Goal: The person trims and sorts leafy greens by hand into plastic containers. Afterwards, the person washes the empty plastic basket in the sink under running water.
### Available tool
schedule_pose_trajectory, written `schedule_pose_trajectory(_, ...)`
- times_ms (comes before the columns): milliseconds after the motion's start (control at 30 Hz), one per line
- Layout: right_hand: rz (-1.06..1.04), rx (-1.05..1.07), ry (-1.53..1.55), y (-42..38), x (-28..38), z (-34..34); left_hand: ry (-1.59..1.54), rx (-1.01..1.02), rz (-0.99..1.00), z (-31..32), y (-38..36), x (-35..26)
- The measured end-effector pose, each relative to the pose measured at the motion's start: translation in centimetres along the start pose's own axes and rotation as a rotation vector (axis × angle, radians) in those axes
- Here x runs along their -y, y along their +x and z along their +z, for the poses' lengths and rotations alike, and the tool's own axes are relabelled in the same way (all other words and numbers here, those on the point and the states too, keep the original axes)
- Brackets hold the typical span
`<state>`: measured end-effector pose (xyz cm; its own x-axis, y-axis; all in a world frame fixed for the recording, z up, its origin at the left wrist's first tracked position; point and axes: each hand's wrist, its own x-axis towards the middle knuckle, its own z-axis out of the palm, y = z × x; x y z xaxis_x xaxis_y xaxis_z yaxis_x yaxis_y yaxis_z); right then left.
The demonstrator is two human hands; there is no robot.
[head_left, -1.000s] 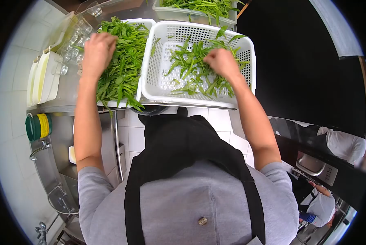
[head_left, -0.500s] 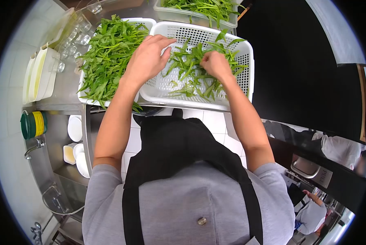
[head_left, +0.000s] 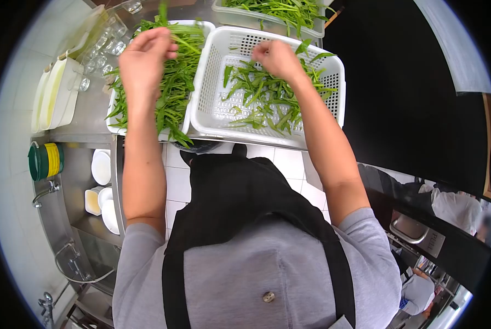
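My left hand (head_left: 144, 63) is over the left white basket (head_left: 114, 118), its fingers pinched together on a leafy green stalk (head_left: 163, 12) that is blurred at the top. Below it, long leafy greens (head_left: 177, 82) are heaped in that basket. Above the right white plastic basket (head_left: 210, 129), my right hand (head_left: 280, 59) is closed, thumb and fingers drawn together; anything between them is too small or hidden to make out. Shorter cut pieces of greens (head_left: 259, 90) lie loosely on this basket's perforated floor, mostly toward the right side.
A translucent tub (head_left: 267, 23) of more greens stands behind the baskets. Several glasses (head_left: 100, 55) and white containers (head_left: 59, 96) are at the left. A sink (head_left: 86, 241) is below left, and a black surface (head_left: 399, 82) at right. Another person (head_left: 418, 293) is at lower right.
My left hand has moved left, from the right basket's edge to over the left basket, and closed on a stalk. My right hand has risen slightly up and left, away from the cut pieces.
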<state>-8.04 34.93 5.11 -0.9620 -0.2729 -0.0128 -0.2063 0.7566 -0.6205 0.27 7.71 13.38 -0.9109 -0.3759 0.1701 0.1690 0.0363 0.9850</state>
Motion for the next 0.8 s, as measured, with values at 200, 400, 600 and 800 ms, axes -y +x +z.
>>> schedule_pose_trajectory(200, 0.175, 0.126, -0.339, -0.7, -2.9, 3.9, 0.263, -0.200, 0.029, -6.4, 2.5, 2.0)
schedule_pose_trajectory(400, 0.188, 0.098, 0.194, -2.0, -4.3, -1.9, 0.982, -0.329, 0.164, -7.1, 1.6, 4.2)
schedule_pose_trajectory(600, 0.243, 0.093, 0.651, -5.5, -1.7, -5.8, 0.618, -0.078, 0.349, 0.6, -2.4, 0.5)
schedule_pose_trajectory(800, 0.040, 0.080, 0.843, -7.0, 0.9, -6.3, 0.202, 0.735, -0.600, 10.2, -1.6, 4.7)
